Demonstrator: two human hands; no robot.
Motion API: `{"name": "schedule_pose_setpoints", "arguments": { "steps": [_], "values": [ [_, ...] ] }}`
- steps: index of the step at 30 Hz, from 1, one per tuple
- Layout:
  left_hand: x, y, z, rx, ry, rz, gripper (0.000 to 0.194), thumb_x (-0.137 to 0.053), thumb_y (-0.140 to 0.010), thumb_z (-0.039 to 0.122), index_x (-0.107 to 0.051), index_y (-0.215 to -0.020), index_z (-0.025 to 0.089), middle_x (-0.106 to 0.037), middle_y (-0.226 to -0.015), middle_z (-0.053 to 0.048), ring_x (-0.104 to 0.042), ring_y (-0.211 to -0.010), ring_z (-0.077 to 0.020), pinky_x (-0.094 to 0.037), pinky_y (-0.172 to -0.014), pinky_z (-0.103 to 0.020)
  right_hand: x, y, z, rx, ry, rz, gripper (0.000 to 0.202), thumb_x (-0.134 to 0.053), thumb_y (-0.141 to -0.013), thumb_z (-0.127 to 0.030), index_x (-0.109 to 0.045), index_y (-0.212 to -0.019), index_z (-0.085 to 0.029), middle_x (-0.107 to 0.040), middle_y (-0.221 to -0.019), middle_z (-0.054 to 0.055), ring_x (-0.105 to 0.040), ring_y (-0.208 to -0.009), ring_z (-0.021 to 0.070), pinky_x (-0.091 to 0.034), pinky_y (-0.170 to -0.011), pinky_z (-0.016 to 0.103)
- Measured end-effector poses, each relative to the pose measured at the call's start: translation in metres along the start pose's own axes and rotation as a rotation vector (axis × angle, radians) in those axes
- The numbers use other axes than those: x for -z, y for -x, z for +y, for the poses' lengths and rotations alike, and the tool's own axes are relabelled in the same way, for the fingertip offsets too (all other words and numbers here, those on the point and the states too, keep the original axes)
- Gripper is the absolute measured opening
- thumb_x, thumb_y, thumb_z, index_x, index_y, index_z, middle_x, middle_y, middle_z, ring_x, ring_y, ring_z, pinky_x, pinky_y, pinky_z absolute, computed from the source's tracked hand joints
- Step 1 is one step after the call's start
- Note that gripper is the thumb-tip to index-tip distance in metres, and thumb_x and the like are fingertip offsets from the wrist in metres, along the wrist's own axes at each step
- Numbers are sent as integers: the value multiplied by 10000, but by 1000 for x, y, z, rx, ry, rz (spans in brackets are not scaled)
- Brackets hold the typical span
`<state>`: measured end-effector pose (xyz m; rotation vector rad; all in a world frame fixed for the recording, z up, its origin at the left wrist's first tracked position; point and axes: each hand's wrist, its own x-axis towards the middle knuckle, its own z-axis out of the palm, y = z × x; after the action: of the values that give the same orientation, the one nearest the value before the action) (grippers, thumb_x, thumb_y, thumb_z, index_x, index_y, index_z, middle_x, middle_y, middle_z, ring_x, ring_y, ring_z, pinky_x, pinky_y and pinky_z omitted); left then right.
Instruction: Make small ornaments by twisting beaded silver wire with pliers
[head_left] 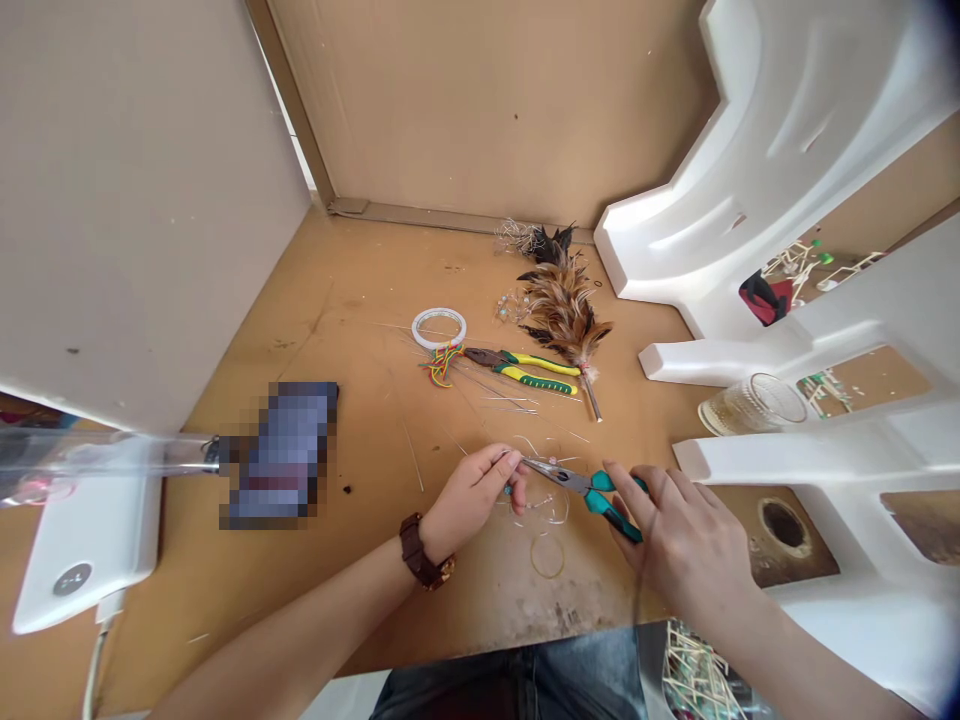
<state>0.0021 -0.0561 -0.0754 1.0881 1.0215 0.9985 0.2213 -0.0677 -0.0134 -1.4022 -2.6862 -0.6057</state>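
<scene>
One pair of teal-handled pliers (574, 482) sits at lower center of the frame, its handles grasped by the right hand (686, 530), its narrow tips meeting the fingertips of the left hand (471, 497). Thumb and forefinger of that left grip are pinched together on a fine beaded wire (509, 490), its details too small to make out. Below the pliers, clear loops (559, 512) and a yellow ring (534, 563) lie on the table (375, 600). At center, a white roll (415, 330) touches colored cords (441, 368) beside yellow-and-green pliers (525, 378), with a brown feather bundle (561, 295) above them. A blurred phone (281, 455) occupies center left; a ribbed glass (750, 405) rests on its side at right among white plastic furniture (667, 245).
</scene>
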Motion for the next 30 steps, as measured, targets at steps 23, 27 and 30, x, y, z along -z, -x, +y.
{"name": "schedule_pose_setpoints", "arguments": {
  "steps": [23,27,30],
  "values": [
    [-6,4,-2,-98,-97,171,313,-354,-911,325,-534,-717,158,-620,-633,-16,-584,-645,-138,-424,-727,-271,-7,3,-30,-232,-189,-255,364,-512,-768,-345,-529,-1117,-243,-620,-851,25,-618,-727,201,-371,-517,267],
    [4,-5,-8,-36,30,224,249,-417,-885,342,-544,-796,148,-626,-622,-10,-590,-621,-135,-428,-702,-269,-4,5,-22,-258,-290,-256,407,-517,-742,-298,-505,-1145,-247,-615,-944,22,-621,-777,186,-412,-551,259],
    [15,-12,-8,50,268,215,236,-493,-843,368,-549,-820,139,-617,-640,-7,-591,-597,-130,-445,-660,-268,-11,11,-11,-331,-334,-267,385,-506,-756,-303,-504,-1139,-263,-613,-937,2,-621,-749,167,-428,-552,258]
  ]
}}
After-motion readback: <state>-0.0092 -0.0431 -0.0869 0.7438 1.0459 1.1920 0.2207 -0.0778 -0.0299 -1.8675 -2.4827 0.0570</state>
